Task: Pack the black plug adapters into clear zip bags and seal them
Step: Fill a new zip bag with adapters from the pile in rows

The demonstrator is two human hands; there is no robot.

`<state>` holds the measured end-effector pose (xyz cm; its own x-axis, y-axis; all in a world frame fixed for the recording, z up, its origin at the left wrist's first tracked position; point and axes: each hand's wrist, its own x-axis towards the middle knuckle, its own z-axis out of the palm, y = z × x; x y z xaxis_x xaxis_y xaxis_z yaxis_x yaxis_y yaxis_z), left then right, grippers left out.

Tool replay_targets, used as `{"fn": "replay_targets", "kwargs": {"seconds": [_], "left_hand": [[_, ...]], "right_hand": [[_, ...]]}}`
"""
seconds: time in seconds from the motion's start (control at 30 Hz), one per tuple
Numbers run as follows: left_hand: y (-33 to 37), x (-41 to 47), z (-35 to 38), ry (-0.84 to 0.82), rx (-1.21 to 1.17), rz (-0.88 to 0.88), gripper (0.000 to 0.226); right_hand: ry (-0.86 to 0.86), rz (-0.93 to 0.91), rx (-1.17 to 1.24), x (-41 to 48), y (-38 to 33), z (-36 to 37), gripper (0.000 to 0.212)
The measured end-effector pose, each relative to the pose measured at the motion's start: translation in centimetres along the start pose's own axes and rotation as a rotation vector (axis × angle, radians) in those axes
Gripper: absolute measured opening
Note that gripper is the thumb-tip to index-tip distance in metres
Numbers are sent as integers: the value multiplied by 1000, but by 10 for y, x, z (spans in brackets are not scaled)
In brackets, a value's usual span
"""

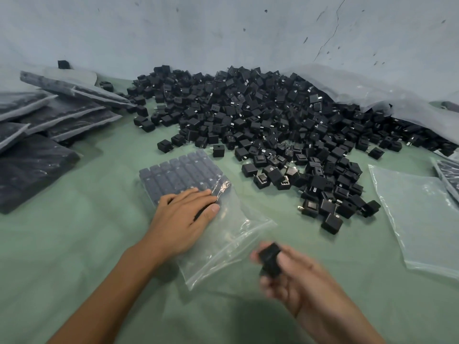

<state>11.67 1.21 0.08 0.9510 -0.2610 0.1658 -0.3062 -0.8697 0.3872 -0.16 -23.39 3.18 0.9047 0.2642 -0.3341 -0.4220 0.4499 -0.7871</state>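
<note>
A clear zip bag (224, 247) lies in the middle of the green table, its far half filled with neat rows of black plug adapters (178, 173). My left hand (185, 214) rests flat on the bag, fingers straight, pressing the nearest row. My right hand (290, 271), blurred, grips one black adapter (270, 259) just right of the bag's open mouth. A big heap of loose black adapters (260, 112) spreads across the back and right of the table.
Several filled, sealed bags (49, 115) are stacked at the left. An empty clear zip bag (419, 219) lies flat at the right, with more bags (449, 175) at the right edge. Grey plastic sheeting (372, 93) lies behind the heap against the wall.
</note>
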Motion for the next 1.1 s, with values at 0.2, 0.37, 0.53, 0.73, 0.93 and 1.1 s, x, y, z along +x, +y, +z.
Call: {"fn": "replay_targets", "kwargs": {"seconds": [0.2,0.37,0.53,0.73,0.93,1.1], "left_hand": [[4,0,-4,-36,12,-1,72],[12,3,-13,-47,-27,-9,68],[31,-12,-27,-8,-56,42,60],[51,-45,-33,-62,27,219,53],[62,-35,-34,172,4,223,8],[67,-31,-30,163,27,233,16]], "right_hand": [[448,-126,-345,10,15,-21,20],[465,-314,-521,11,4,-29,24],[274,-240,-429,24,24,2,28],[132,-199,-303,52,23,35,27],[147,-277,-246,84,22,50,20],[417,-418,-536,98,40,54,21]]}}
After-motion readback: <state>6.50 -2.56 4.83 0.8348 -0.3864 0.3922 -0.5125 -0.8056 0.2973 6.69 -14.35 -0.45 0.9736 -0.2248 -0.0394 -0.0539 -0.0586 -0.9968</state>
